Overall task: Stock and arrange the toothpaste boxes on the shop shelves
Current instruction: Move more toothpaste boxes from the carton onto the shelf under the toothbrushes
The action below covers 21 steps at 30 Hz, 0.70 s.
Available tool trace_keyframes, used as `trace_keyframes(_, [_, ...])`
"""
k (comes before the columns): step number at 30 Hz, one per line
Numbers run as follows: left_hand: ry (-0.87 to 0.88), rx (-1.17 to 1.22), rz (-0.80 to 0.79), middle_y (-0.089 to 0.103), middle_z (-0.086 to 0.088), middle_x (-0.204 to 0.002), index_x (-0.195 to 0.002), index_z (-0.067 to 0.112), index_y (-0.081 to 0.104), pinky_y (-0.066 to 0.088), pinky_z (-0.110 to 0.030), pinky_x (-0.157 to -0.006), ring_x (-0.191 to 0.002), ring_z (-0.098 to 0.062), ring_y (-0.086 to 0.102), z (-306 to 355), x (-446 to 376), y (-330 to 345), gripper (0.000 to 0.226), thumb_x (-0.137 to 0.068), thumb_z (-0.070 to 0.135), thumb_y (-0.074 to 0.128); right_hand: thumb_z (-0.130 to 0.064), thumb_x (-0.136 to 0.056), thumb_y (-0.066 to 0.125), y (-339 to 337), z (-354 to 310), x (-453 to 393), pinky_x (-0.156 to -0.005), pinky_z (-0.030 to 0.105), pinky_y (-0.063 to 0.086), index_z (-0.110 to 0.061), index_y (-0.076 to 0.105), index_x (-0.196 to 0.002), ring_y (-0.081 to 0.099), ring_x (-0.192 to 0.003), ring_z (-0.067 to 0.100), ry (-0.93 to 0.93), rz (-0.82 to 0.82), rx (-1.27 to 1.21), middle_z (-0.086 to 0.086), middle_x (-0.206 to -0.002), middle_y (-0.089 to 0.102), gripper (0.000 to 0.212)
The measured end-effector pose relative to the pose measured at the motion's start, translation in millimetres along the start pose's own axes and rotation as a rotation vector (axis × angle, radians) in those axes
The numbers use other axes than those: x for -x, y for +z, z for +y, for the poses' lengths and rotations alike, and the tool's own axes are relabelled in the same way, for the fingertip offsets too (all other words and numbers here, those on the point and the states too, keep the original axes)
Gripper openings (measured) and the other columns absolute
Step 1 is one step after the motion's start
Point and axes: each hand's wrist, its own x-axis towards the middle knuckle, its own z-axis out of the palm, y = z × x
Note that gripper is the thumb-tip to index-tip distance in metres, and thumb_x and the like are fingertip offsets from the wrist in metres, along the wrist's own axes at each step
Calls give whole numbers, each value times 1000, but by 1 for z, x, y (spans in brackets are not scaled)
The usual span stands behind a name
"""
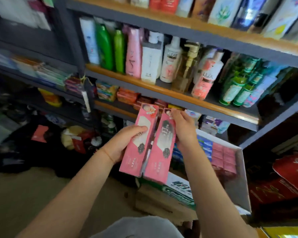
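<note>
A: Fingers (141,128) of the left hand (123,143) are curled round the left pink toothpaste box (139,143), thumb across its front face, palm behind its left edge. Grasp firm.

B: Right hand (184,129)?

A: It holds the right pink toothpaste box (160,152). Fingertips pinch its upper right edge near the far end; palm lies along its right side.

B: Position of the two boxes?

A: Side by side, long edges touching or nearly so; cannot tell which. Both tilted, far ends leaning right, held in the air in front of the lower shelf (213,109). Not on any shelf.

B: What lies below them?

A: An open white carton (241,169) on the floor, near right. Inside: more pink boxes (224,158) packed on end at the right, blue boxes (204,145) to their left. A green-and-white toothpaste carton (179,193) sits under its near edge.

B: Shelves beyond?

A: Middle shelf carries shampoo bottles (136,54), green, pink and white. The shelf below it holds orange soap packs (127,97). Left part of view blurred; contents unreadable.
</note>
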Motion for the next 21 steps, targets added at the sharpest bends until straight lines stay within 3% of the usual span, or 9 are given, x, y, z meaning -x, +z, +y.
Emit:
trace_keyframes(2, [11,26,48,72,-19,-93,-97,9,71,53,-37,-78,-74,-29,69,10,20,-54,17,-94,22,61,-44,-78,67,56,5,10,-78,42,50,-20,70,-77,65,-82,29,99,-13,-26,14,-88,68,24])
trace_keyframes(4, [1,48,109,71,-17,-87,-91,11,71,51,-38,-77,-71,-29,66,18,39,-109,17,-95,23,60,-35,-88,64,109,10,19,-77,40,51,-18,66,-75,65,-74,26,214,-32,-120,9,-81,68,22])
trace_keyframes(6, [-14,109,143,70,-16,-84,-86,13,74,50,-37,-75,-69,-29,66,26,57,-158,16,-90,26,65,-25,-94,59,159,14,28,-77,40,51,-16,62,-79,62,-69,23,325,-56,-207,6,-74,64,18])
trace_keyframes(8, [10,176,190,72,-16,-82,-81,13,79,54,-35,-70,-67,-28,69,29,73,-204,16,-81,28,72,-21,-96,57,202,15,36,-70,38,58,-12,64,-88,64,-75,22,427,-91,-294,9,-82,67,14])
trace_keyframes(11, [64,274,202,72,-24,-97,-112,8,73,55,-44,-81,-78,-33,69,35,88,-259,30,-94,29,61,-19,-98,53,259,8,39,-53,41,59,-5,61,-98,65,-82,26,526,-110,-406,16,-93,67,15])
trace_keyframes(14, [72,331,247,71,-21,-96,-115,9,68,58,-36,-68,-72,-29,69,53,85,-299,31,-97,31,55,-14,-97,52,311,-2,32,-58,45,58,-2,58,-100,65,-87,30,547,-168,-448,18,-97,67,14])
trace_keyframes(17, [60,362,293,72,-17,-89,-108,8,69,59,-31,-56,-68,-27,70,78,68,-328,29,-97,31,55,-10,-95,54,355,-1,8,-60,42,60,2,58,-117,67,-99,32,559,-242,-524,22,-111,69,26])
trace_keyframes(19, [54,355,331,72,-14,-83,-106,6,68,59,-32,-59,-67,-26,71,97,49,-349,30,-97,31,54,-6,-91,59,383,1,-14,-69,41,62,3,57,-126,66,-108,30,537,-330,-548,20,-119,68,36])
trace_keyframes(21, [60,325,350,72,-13,-81,-102,5,69,56,-38,-71,-68,-26,71,120,27,-375,30,-97,31,55,-4,-83,64,413,1,-39,-88,41,58,0,65,-116,67,-106,25,511,-468,-542,15,-118,69,34])
